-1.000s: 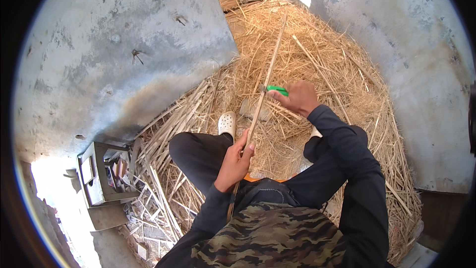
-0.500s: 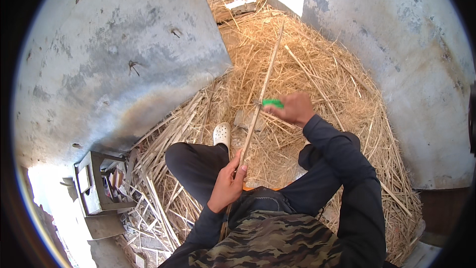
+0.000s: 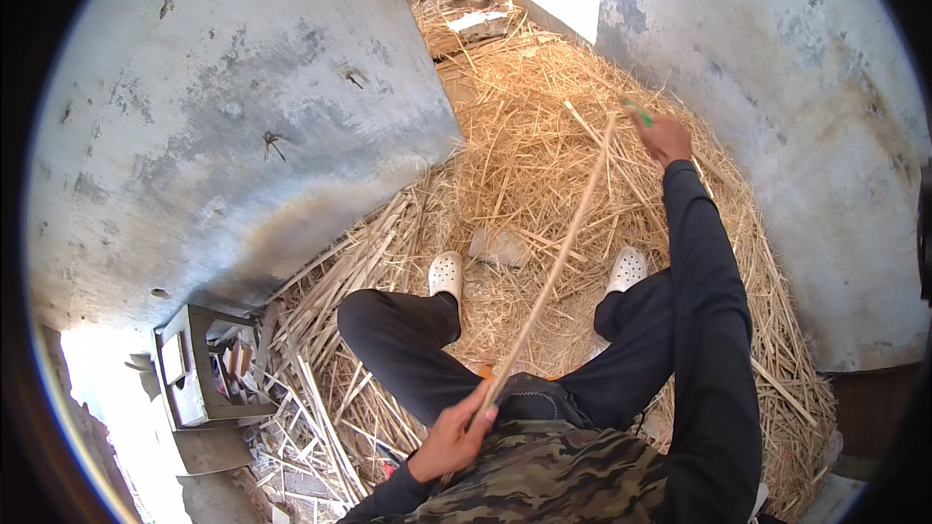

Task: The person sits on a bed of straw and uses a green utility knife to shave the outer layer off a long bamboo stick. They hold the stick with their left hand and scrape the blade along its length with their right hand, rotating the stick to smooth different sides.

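The left hand (image 3: 454, 439) grips the near part of a thin wooden strip (image 3: 555, 272) slanting over straw (image 3: 515, 126), while the right hand (image 3: 667, 139) is curled around a green tool (image 3: 638, 114), too blurred for reading any marking, near the strip's far tip.

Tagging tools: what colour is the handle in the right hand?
Green: the handle in the right hand, seen in the head view.
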`<state>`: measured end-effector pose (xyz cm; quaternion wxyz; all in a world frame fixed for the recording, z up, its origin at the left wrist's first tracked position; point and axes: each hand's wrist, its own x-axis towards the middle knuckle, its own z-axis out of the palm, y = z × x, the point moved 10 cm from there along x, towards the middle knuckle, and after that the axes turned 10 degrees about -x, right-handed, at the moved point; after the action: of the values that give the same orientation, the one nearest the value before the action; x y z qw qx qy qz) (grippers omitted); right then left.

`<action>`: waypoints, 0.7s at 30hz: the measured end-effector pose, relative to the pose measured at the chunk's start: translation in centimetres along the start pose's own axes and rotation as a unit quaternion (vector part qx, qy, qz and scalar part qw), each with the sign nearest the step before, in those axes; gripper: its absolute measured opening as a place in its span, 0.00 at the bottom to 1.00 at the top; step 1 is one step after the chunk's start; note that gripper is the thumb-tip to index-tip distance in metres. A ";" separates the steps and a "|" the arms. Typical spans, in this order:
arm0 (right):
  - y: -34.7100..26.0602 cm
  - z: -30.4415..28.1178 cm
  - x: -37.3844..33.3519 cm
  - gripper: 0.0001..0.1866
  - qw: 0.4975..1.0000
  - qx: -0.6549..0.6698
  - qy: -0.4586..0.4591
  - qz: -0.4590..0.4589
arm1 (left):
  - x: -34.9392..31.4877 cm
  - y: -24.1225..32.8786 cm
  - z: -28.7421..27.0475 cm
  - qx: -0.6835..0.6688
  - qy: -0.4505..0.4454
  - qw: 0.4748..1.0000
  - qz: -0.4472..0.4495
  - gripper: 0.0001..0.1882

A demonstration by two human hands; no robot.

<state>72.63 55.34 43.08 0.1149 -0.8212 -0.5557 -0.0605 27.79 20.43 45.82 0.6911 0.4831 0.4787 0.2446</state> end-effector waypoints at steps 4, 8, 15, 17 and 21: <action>7.8 4.5 -0.5 0.50 0.993 -0.007 -0.070 0.091 | -1.9 -1.5 -0.9 -0.045 -0.006 0.998 -0.053 0.26; 3.1 8.3 -2.4 0.46 0.975 -0.047 -0.216 -0.032 | 1.0 -3.6 -2.9 -0.281 0.026 0.951 -0.127 0.25; -12.8 -2.6 -9.6 0.30 0.943 0.170 -0.148 -0.245 | 8.5 0.4 -3.5 -0.305 0.001 0.952 -0.014 0.15; -15.3 -3.3 -12.3 0.28 0.928 0.189 -0.149 -0.283 | 9.8 1.2 -3.8 -0.307 0.000 0.952 -0.008 0.17; -19.5 -5.8 -19.0 0.32 0.890 0.239 -0.087 -0.378 | 11.6 1.6 -4.3 -0.319 0.010 0.948 0.000 0.21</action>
<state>47.55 43.72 46.69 0.2273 -0.4982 -0.8298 0.1073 29.03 32.25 41.97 0.8043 0.2352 0.3822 0.3894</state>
